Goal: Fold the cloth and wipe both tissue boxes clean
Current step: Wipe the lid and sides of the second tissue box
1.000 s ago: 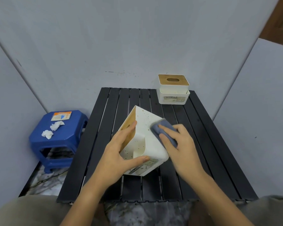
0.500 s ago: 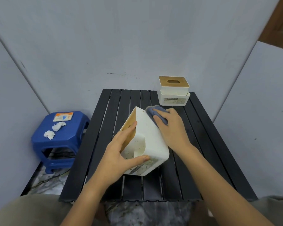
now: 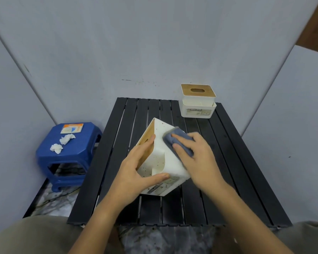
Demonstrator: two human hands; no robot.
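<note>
The tilted tissue box (image 3: 160,158) was clasped by the left hand (image 3: 136,173), steadying its raised side for the cloth (image 3: 176,142) pressed flat beneath the right hand (image 3: 196,154).

Black slatted table (image 3: 121,162), two tissue boxes on it.
Tilted speckled box (image 3: 162,162) mid-table; upright box (image 3: 197,105) at far right corner.

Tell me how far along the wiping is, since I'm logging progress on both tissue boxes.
Done: the blue cloth looks folded into a pad. In hand: the left hand grips the tilted speckled tissue box while the right hand presses the cloth on its upper side; specks remain on the box. Left: the upright tissue box at the table's far end, untouched.
</note>
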